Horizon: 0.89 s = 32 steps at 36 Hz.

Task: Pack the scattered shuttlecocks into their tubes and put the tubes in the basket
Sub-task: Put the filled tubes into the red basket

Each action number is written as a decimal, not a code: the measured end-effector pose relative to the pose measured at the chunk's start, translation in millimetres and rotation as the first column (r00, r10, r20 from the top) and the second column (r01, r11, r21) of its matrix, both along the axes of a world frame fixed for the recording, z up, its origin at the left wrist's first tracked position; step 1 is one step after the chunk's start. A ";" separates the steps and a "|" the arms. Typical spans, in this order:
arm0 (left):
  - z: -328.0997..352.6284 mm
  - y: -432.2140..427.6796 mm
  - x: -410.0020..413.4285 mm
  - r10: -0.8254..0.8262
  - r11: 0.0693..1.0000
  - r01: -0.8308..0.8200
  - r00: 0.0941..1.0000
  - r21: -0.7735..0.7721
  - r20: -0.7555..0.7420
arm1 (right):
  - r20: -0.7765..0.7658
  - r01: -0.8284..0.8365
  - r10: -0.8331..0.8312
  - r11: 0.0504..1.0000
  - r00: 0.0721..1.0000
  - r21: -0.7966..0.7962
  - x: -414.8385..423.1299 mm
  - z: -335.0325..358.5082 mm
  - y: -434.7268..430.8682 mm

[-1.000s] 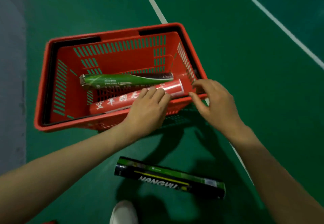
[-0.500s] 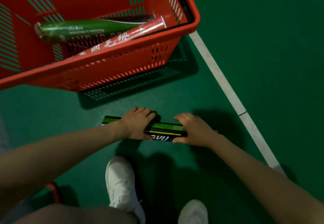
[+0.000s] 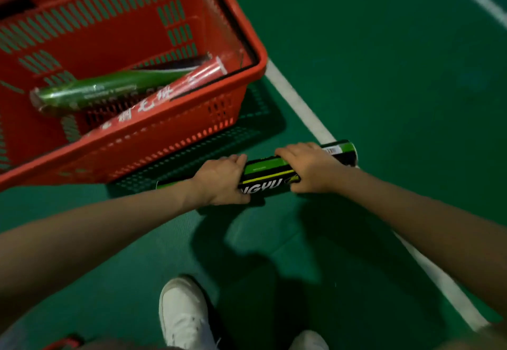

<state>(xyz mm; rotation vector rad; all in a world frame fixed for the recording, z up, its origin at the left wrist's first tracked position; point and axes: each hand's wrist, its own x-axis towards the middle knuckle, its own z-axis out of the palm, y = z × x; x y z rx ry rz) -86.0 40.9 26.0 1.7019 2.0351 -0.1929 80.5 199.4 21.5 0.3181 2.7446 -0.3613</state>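
A black-and-green shuttlecock tube [image 3: 270, 174] lies across the green floor just in front of the red basket [image 3: 175, 135]. My left hand [image 3: 219, 179] grips its left part and my right hand [image 3: 307, 166] grips its right part, fingers curled over the top. The tube's right end tilts upward a little; whether it is off the floor I cannot tell. Inside the basket a green tube [image 3: 109, 89] and a red tube [image 3: 170, 92] lie side by side.
A white court line [image 3: 299, 102] runs diagonally to the right of the basket and under my right forearm. My white shoes [image 3: 183, 314] stand at the bottom edge. A small red object [image 3: 63, 343] shows at the lower left.
Both hands left the red tube in the basket and came down onto the black-and-green tube on the floor. Since half a second ago its right end has tilted up and away.
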 end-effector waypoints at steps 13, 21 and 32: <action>49.7 137.3 124.9 -0.159 0.986 0.166 0.975 -0.031 0.156 | -0.309 0.700 -0.646 0.706 0.698 0.107 178.9 39.4 30.5; -7.2 118.7 262.6 -0.235 0.955 0.276 0.927 -0.108 0.291 | -0.270 0.935 -0.909 0.347 0.317 -0.071 285.8 -3.1 -37.9; -49.4 37.0 357.7 -0.416 0.846 0.497 0.842 -0.193 0.343 | -0.169 0.963 -0.953 -0.230 -0.253 -0.142 363.7 -41.7 -184.6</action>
